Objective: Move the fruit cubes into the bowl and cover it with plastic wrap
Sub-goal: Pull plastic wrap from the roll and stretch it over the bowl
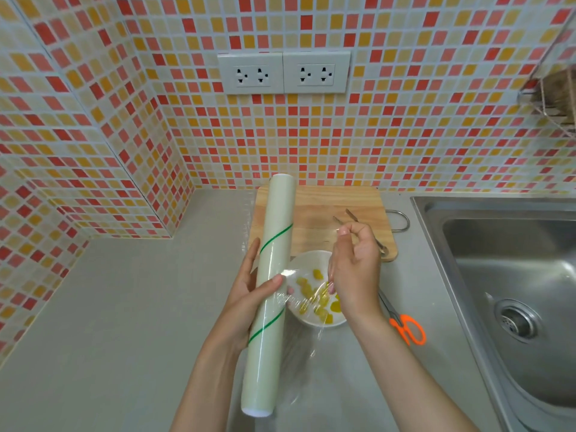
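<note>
1. Above the white bowl (311,288), near the middle of the grey counter (124,307), the person held a long roll of plastic wrap (269,294) lengthwise, one end toward the tiled wall and the other toward the near edge.
2. The left hand (249,294) was curled round the roll's middle, thumb on top, gripping it firmly.
3. The right hand (355,269) had its fingers bent and appeared to pinch the free edge of a clear sheet (299,307) drawn rightward from the roll; exactly how the fingertips met the film could not be told.
4. Yellow fruit cubes (314,294) already lay in the bowl, so the moving step looked finished and the covering step was in hand.
5. The next move probably called for more film, enough to span the bowl's far and right rim, then a cut or tear.
6. Orange-handled scissors (408,328) lay on the counter just right of the bowl, behind the right wrist, within easy reach for that cut.
7. A wooden cutting board (318,207) with metal tongs (364,232) sat just beyond the bowl, limiting room on the far side.
8. The sink (505,275) bounded the right, its rim well apart from the bowl; open counter stretched left and near.
</note>
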The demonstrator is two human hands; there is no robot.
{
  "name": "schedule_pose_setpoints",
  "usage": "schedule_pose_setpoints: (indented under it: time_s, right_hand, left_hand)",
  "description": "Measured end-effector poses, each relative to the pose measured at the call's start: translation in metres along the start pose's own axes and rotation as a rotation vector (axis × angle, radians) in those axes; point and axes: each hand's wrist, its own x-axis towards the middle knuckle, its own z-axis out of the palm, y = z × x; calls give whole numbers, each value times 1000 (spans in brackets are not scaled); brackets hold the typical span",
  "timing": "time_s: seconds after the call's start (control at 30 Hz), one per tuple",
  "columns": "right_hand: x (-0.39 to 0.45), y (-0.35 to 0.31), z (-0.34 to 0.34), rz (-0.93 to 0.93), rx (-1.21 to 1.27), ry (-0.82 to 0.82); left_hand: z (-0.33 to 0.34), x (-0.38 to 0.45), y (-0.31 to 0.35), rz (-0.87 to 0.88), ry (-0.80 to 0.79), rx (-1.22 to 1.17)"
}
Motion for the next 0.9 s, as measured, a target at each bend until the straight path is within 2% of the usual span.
schedule_pose_setpoints:
  time_s: [0.27, 0.37, 0.53, 0.77, 0.9]
  right_hand:
    - [10, 13, -16, -116, -382, 61]
    - [13, 13, -21, -119, -411, 70]
    - [17, 14, -27, -158, -479, 112]
    - [28, 21, -43, -143, -561, 151]
    - [31, 27, -47, -99, -623, 140]
  left_hand:
    - [-3, 3, 9, -114, -116, 53]
    - [-1, 5, 10, -101, -130, 33]
    - [1, 8, 9, -54, -55, 89]
    - [0, 7, 8, -67, -93, 80]
    - [2, 9, 9, 35, -50, 155]
